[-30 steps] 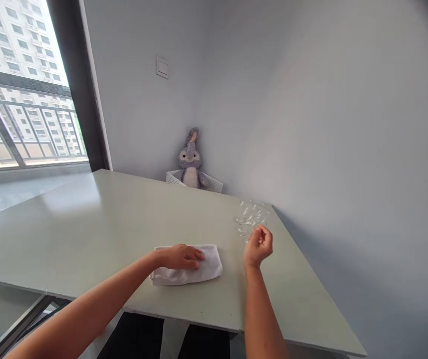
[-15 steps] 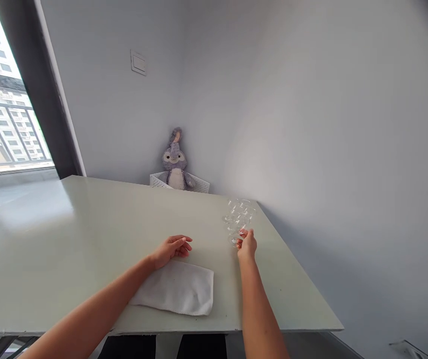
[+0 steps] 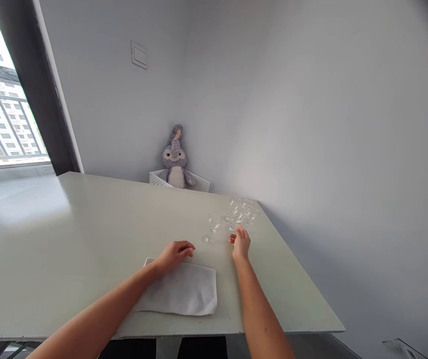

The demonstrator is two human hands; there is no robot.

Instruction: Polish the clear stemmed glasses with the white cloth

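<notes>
On the table, a clear stemmed glass (image 3: 215,223) stands apart from a cluster of similar glasses (image 3: 237,212) close to the wall. My right hand (image 3: 241,243) is just in front of the cluster, fingers bent and apart, with no glass visible in its grasp. Whether its fingertips touch the nearest glass foot, I cannot tell. My left hand (image 3: 178,253) hovers low over the far edge of a folded white cloth (image 3: 184,293), its fingers loosely bent and holding nothing. The single glass's foot lies between my two hands, a little farther away.
The pale glossy table (image 3: 98,239) meets a grey wall along its right side. Beyond its far edge, a purple plush toy (image 3: 176,162) sits in a white perforated basket (image 3: 201,185). A window (image 3: 0,94) is at the left.
One stemmed glass now stands to the left of the cluster, separate from it. My right hand has shifted slightly left and is off that glass. My left hand has moved slightly right and nearer.
</notes>
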